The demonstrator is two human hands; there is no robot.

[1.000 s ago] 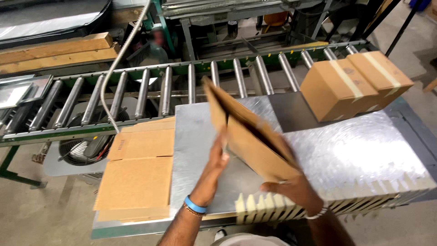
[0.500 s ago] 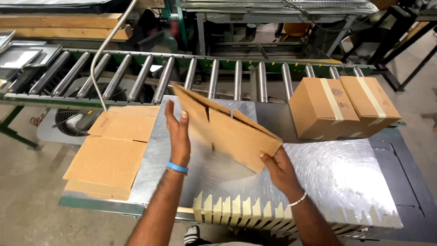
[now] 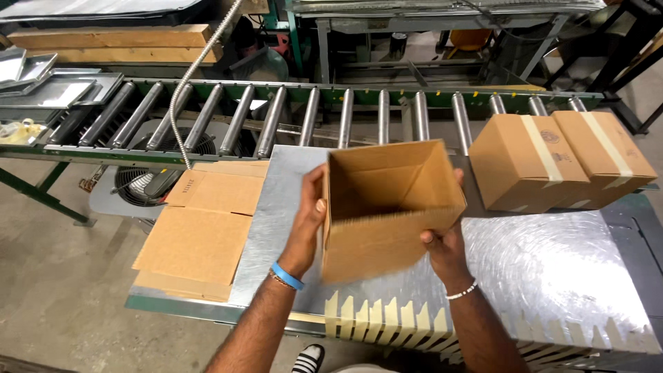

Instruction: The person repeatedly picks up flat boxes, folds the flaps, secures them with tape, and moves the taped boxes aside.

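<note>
flat carton [image 3: 387,207] now opened square (between left hand [image 3: 307,224], right hand [image 3: 442,249])

I hold one open brown box [image 3: 387,207] with my two hands, my left hand [image 3: 309,221] and my right hand [image 3: 445,245]. Two taped-up boxes sit side by side, the first taped box [image 3: 528,162] and the second taped box [image 3: 604,155]. One pile of flat cardboard [image 3: 204,231] lies on the left. I wear one blue band [image 3: 286,275] and one white band [image 3: 461,291].
</note>
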